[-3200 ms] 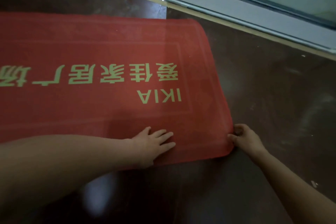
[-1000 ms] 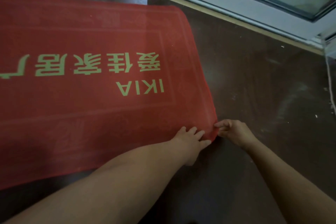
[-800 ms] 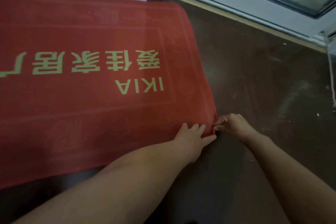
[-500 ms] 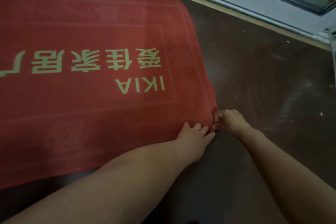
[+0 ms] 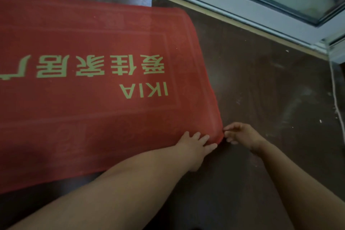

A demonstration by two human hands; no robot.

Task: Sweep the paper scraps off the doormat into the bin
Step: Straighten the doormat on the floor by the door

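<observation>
Red doormat point(image 5: 93, 117) lies flat on the dark floor point(image 5: 261, 89), its lettering upside down, no scraps on it that I can see; pale flecks point(image 5: 320, 121) dot the floor to the right. The right grip point(image 5: 242, 133), pinching the near right corner a moment ago, has loosened, fingers spread at the edge. The left grip point(image 5: 194, 144) presses flat beside it. I'd guess the mat is being laid straight; no bin in view
</observation>
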